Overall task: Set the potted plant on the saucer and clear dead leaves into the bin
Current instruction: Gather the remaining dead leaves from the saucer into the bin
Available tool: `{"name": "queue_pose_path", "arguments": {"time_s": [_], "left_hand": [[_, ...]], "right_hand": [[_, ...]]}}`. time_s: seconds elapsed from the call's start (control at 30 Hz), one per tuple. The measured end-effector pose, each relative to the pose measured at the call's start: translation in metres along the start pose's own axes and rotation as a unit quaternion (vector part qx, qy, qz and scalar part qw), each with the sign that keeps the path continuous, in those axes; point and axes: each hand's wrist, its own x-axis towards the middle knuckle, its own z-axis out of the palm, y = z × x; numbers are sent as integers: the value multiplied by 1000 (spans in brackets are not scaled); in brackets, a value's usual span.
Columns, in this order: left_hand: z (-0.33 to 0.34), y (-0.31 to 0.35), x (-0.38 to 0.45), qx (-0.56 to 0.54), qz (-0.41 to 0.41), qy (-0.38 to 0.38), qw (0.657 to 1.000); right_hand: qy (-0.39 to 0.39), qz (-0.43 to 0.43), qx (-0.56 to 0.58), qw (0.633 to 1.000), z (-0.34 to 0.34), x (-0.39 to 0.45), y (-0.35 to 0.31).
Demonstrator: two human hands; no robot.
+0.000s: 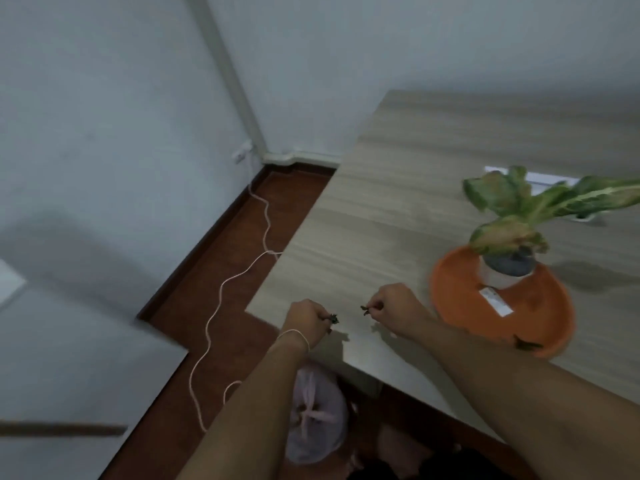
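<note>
Head view: both hands pinch dead leaf scraps at lower centre, left hand [306, 317] and right hand [393, 304] each closed on a dry bit. They look weightless and crumbly; fingertip pinches suit. Potted plant [507, 268] sits on the orange saucer [460, 299], right; bin [317, 420] below the table [398, 188] edge.
</note>
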Motion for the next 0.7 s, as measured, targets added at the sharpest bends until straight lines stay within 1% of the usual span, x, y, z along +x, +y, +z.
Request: {"name": "queue_pose_path", "arguments": {"time_s": [0.17,0.27,0.33,0.43,0.6,0.7], "left_hand": [[-28,-99,-50,-19,-90,29,995],[-33,-139,-73,-31,-125,42,991],[-33,-156,-82,-39,-143,45,988],[-31,-174,-90,-43,-153,39,987],[-20,-191,-98,-59,-149,27,987],[-17,-194,-99,-63,-150,23,986]], "right_hand": [[-72,-111,-18,991,63,18,-88],[-108,-164,-29,980,95,19,-129],[-132,-190,-31,972,113,19,-145],[-163,-200,-37,965,134,21,-159],[-172,-210,-44,962,149,25,-169],[-197,-212,-54,956,156,25,-167]]}}
